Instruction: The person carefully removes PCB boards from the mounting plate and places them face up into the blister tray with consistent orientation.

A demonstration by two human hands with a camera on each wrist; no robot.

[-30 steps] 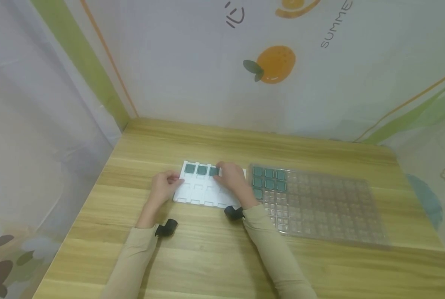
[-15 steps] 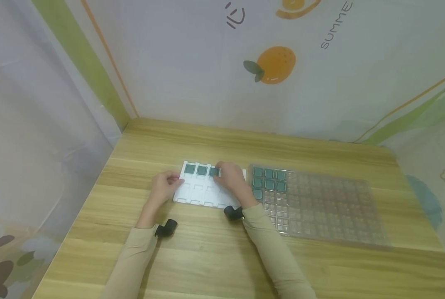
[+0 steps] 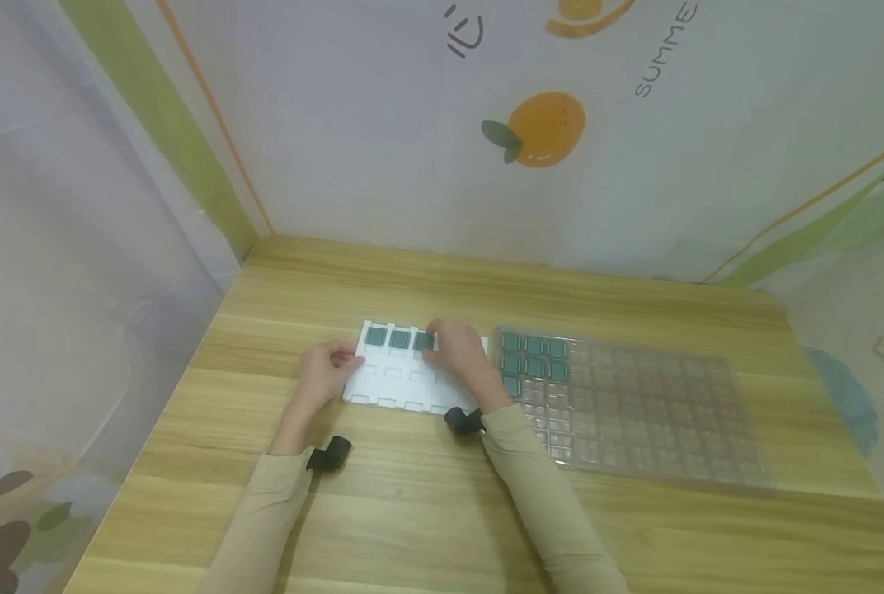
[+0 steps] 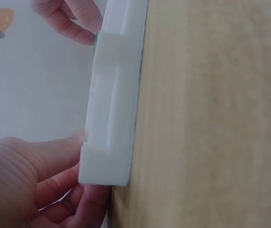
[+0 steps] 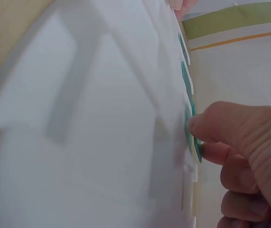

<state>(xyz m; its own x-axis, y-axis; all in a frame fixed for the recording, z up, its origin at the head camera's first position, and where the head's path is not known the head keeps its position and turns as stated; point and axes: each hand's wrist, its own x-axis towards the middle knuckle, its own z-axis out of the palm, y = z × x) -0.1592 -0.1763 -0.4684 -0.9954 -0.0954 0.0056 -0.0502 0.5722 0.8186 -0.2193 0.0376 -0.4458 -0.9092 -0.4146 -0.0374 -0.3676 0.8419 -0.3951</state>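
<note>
A white tray (image 3: 383, 388) with rows of shallow pockets lies on the wooden table. Two green square chips (image 3: 387, 338) fill the first back-row pockets from the left. My left hand (image 3: 319, 371) grips the tray's left edge; in the left wrist view the thumb is at the upper rim and the fingers are against the end wall (image 4: 107, 166). At the third back-row pocket, my right hand (image 3: 458, 351) pinches another green chip (image 3: 423, 341) between thumb and fingertip. In the right wrist view that chip (image 5: 198, 151) shows edge-on at the tray's surface. The right hand hides the back-right pockets.
Close to the right of the white tray lies a long clear plastic tray (image 3: 657, 412) with many small pockets. Several green chips (image 3: 534, 355) sit in its back-left corner. A printed curtain (image 3: 383, 165) hangs behind the table. Each sleeve cuff has a black camera mount (image 3: 331, 454).
</note>
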